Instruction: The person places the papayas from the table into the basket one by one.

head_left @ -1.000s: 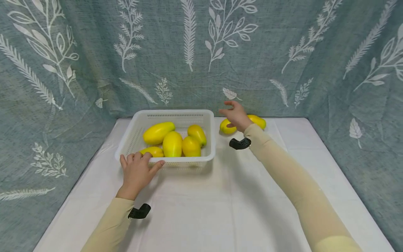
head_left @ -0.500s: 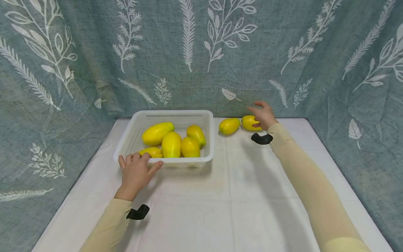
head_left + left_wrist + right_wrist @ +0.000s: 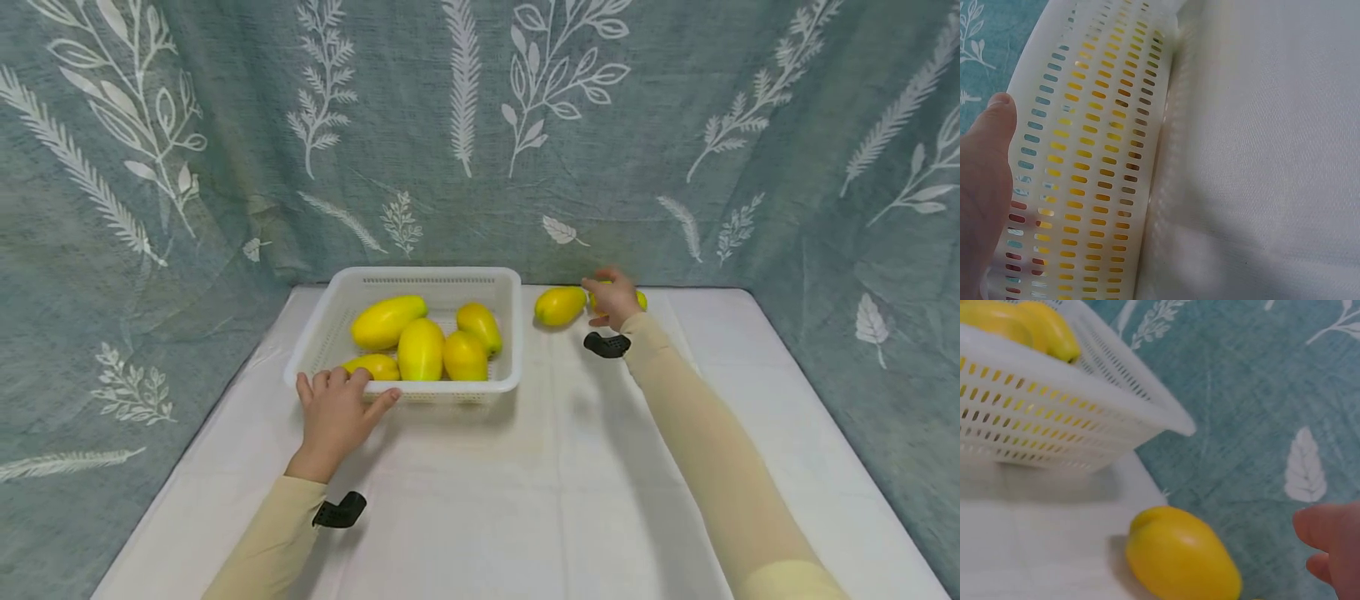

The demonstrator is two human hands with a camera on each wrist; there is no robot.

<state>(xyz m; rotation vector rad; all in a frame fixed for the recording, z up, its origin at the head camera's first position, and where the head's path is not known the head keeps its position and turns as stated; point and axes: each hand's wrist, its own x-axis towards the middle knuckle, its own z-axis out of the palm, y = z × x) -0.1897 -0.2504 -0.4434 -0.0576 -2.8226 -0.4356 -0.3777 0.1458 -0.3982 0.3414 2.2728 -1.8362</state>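
Left hand: We saw the left hand (image 3: 335, 417) gripping the front rim of the white perforated plastic basket (image 3: 450, 387), fingers over the inside and thumb along the outer wall; we judged that this hold kept the light basket from sliding.
Right hand: The right hand (image 3: 617, 302) arched over a smooth yellow oval fruit (image 3: 642, 301), thumb and fingers spread apart, a span that, to us, suited its girth; we could not tell whether they touched it.
Neighbouring fruit: A second yellow oval fruit (image 3: 560, 307) lay just beside it, between that hand and the basket, on its side, the steadiest way for so round a body.
Basket load: Five plump yellow fruits (image 3: 422, 350) lay inside, mostly toward the front and right; we thought the walls stopped them rolling.
Basket walls: Rows of short slots let yellow show through translucent plastic.
Bench: A faintly creased, finely textured white covering dressed the bench (image 3: 480, 500).
Backdrop: Blue-green woven cloth (image 3: 420, 125) with white leaf prints hung behind.
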